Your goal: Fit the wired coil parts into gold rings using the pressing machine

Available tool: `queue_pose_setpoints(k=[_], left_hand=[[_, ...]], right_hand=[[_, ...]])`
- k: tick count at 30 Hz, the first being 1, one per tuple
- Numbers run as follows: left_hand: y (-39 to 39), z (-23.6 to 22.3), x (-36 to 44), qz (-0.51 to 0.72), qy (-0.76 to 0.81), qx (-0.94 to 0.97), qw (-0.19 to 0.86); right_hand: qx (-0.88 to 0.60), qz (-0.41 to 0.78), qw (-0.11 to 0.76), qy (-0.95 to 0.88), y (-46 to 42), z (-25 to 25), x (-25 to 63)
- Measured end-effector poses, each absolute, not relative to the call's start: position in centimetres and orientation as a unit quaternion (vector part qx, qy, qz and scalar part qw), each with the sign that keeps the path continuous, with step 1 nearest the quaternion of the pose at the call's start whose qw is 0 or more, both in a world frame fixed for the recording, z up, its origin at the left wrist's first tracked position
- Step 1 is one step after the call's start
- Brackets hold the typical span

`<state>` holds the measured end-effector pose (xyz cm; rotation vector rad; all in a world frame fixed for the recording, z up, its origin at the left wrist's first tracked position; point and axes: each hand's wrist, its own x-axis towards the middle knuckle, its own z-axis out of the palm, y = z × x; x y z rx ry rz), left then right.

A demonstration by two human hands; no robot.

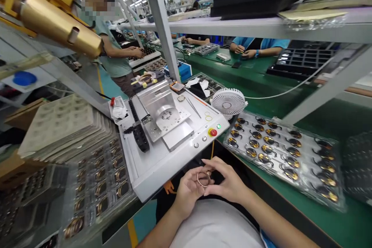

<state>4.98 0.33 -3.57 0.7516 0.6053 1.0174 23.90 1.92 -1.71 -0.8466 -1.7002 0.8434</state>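
My left hand and my right hand meet low in the middle of the head view, just in front of my torso. Between their fingertips is a thin gold-coloured ring, held upright and pinched by both hands. To the right, a clear plastic tray holds several gold-and-black coil parts with dark leads. Another clear tray of gold rings lies left of my left hand. A white bench machine stands directly ahead of my hands.
A small white fan and steel tweezers sit by the machine, with a stack of trays at left. A gold cylinder hangs upper left. A shelf spans overhead. Co-workers work beyond.
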Motion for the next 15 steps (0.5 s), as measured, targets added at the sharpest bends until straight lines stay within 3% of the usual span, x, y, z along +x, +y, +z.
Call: queue_pose_setpoints(k=[6,9,12,15], left_hand=[[1.1,-3.7,5.8,0.516,0.296,0.296,0.747],[1.3,-3.8,5.6,0.538,0.323,0.305,0.716],[1.1,-4.1,4.9,0.538,0.343,0.318,0.702],[0.5,-4.7,4.2,0.528,0.349,0.337,0.697]], right_hand=[[-0.368,0.319,0.524,-0.699,2.4,-2.0,22.9],[-0.391,0.305,0.443,-0.747,4.5,-1.6,25.6],[-0.608,0.209,0.304,-0.703,9.0,-0.8,31.0],[-0.714,0.144,0.252,-0.637,13.9,0.2,36.5]])
